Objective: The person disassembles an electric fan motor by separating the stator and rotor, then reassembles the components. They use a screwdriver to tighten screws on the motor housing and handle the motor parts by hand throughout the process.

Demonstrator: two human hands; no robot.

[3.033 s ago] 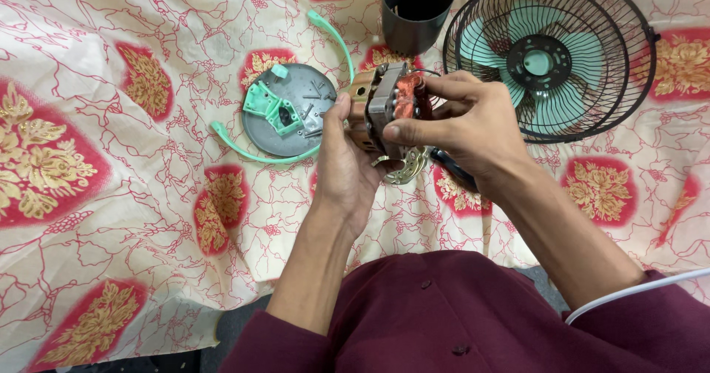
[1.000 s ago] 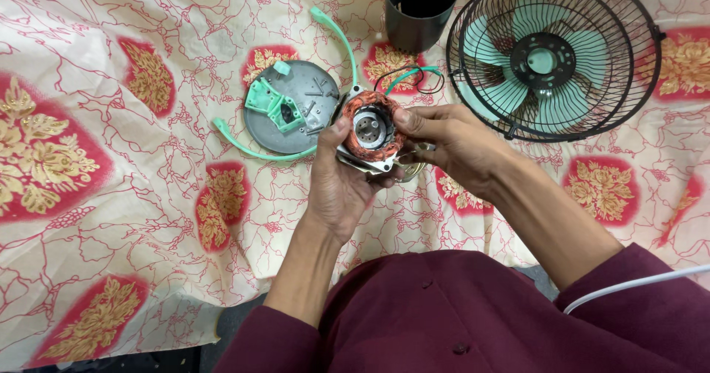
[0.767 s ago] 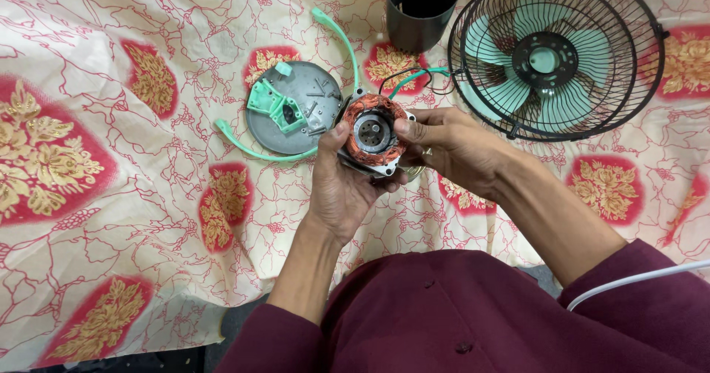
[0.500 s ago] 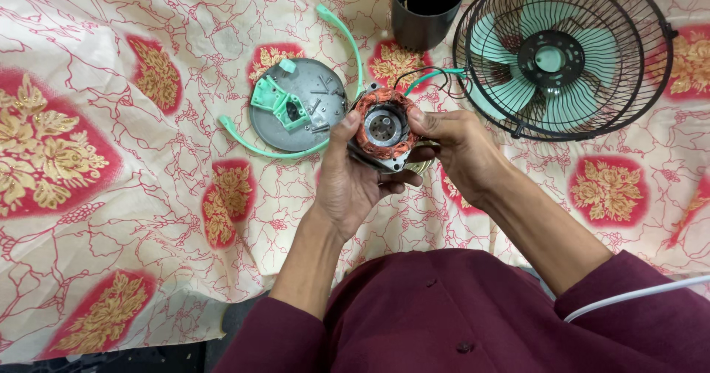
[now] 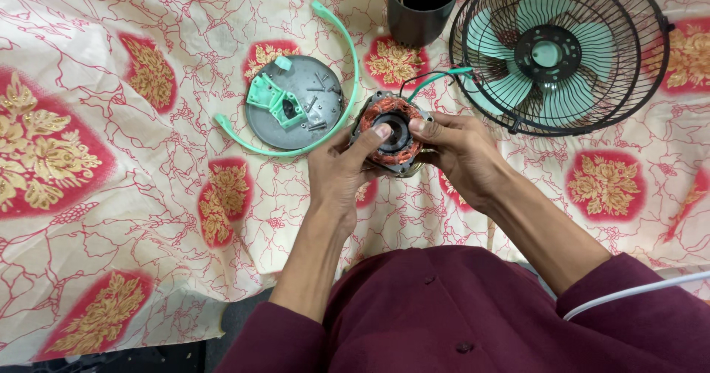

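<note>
Both hands hold a small fan motor [image 5: 390, 129], a metal ring with copper-red windings around a dark centre hole, face up above the patterned cloth. My left hand [image 5: 342, 175] cups it from the left and below, thumb laid across the windings. My right hand [image 5: 460, 155] grips its right side, thumb on the top face. Black and green wires [image 5: 436, 79] run from the motor toward the fan.
A black wire fan cage with pale green blades [image 5: 556, 49] lies at upper right. A grey round plate with green plastic parts and screws [image 5: 294, 111] lies left of the motor, ringed by a pale green plastic band [image 5: 347, 44]. A black cup [image 5: 421, 3] stands behind. A white cable [image 5: 636, 290] crosses my right sleeve.
The motor has been turned from side-on to windings facing up and lowered slightly. Both hands stay on it; my left thumb has moved onto its top face.
</note>
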